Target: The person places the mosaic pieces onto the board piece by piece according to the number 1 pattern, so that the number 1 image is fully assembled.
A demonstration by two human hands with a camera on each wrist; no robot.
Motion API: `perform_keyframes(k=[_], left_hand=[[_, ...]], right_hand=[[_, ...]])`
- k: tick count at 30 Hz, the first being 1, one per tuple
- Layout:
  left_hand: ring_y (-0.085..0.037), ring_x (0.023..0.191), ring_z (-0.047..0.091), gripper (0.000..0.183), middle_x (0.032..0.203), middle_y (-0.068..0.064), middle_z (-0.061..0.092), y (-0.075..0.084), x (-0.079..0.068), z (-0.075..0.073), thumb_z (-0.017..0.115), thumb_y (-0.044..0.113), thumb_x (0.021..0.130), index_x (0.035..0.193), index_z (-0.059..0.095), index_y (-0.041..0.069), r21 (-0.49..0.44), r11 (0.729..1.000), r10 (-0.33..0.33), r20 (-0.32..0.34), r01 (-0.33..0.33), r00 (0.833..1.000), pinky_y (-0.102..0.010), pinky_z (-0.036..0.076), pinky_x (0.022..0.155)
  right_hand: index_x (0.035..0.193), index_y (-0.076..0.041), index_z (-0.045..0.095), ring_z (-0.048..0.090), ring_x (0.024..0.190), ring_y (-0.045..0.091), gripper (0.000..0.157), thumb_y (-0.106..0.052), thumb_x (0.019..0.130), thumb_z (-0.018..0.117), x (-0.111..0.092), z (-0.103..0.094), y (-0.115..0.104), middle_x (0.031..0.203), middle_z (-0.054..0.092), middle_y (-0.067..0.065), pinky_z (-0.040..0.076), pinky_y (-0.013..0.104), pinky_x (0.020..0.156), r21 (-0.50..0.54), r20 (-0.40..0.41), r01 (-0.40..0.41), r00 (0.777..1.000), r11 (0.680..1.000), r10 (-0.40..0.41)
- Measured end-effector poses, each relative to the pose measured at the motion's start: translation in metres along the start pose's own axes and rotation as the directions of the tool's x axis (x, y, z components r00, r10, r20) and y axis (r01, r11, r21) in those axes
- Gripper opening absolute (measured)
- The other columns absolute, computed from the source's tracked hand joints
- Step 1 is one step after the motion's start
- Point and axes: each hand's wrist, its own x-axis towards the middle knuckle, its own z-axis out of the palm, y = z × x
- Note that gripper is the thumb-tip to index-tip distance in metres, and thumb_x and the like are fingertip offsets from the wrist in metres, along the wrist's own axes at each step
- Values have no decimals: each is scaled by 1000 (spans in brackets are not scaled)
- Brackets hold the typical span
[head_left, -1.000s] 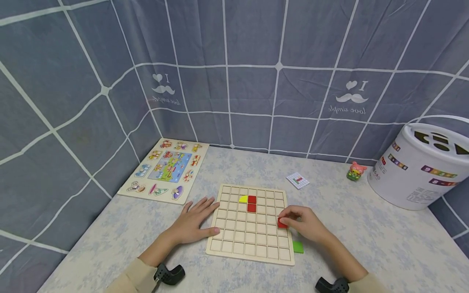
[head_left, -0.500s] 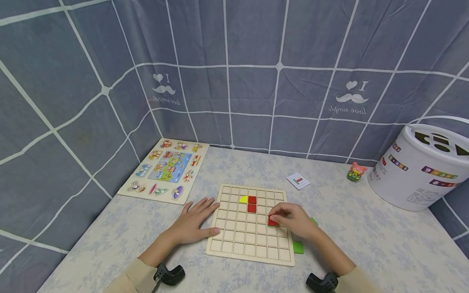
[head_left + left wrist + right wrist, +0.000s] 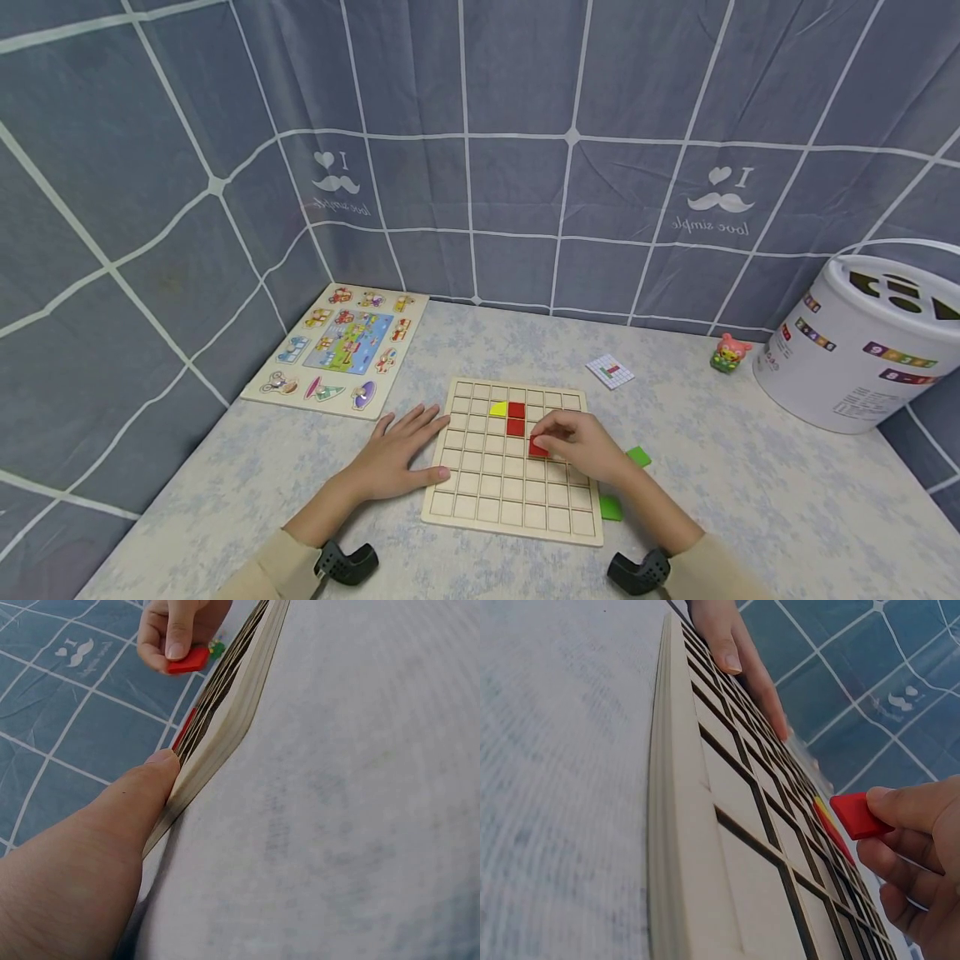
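My right hand (image 3: 581, 446) pinches a red square tile (image 3: 859, 815) between thumb and fingers. In the right wrist view the tile is held above the wooden grid board (image 3: 491, 487). Two red tiles (image 3: 516, 418) lie one below the other in the board's cells, and a yellow quarter-round tile (image 3: 498, 408) sits to the left of the upper one. My left hand (image 3: 401, 454) rests with fingers spread at the board's left edge, its thumb (image 3: 154, 776) on the rim.
Two green tiles (image 3: 611, 507) (image 3: 639, 456) lie right of the board. Behind it are a small pattern card (image 3: 610, 371), a pink-and-green figurine (image 3: 729, 353) and a white bucket (image 3: 847, 350). A picture peg puzzle (image 3: 408, 333) lies at the back left.
My right hand has moved left across the board with the red tile, towards the placed red tiles. A second green tile has come into view behind the wrist. The left hand stays put.
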Motion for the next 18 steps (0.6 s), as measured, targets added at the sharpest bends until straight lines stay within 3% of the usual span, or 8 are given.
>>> perform_keyframes(k=[5, 14, 18], left_hand=[[-30, 147, 17, 82, 159, -8, 26, 0, 0, 0, 59, 59, 89, 154, 33, 17, -3, 1000, -1, 0, 1, 1000, -64, 5, 111], [-30, 147, 17, 82, 159, -8, 26, 0, 0, 0, 59, 59, 89, 154, 33, 17, -5, 1000, -3, 0, 3, 1000, -63, 4, 111], [-30, 147, 18, 82, 159, -8, 26, 0, 0, 0, 59, 59, 89, 154, 34, 17, -6, 1000, -3, -1, 3, 1000, -63, 5, 111]], right_hand=[[98, -9, 72, 57, 74, 11, 9, -14, 93, 69, 5, 3, 1, 91, 68, -1, 50, 26, 66, 0, 10, 52, 999, 999, -52], [100, -10, 71, 60, 78, 12, 8, -14, 94, 67, 11, 10, 1, 93, 67, -3, 51, 27, 70, -8, 22, 21, 1000, 1000, -21], [100, -7, 71, 61, 79, 12, 9, -11, 94, 66, 13, 14, 0, 94, 68, 1, 52, 27, 70, 15, 24, 43, 999, 999, -43]])
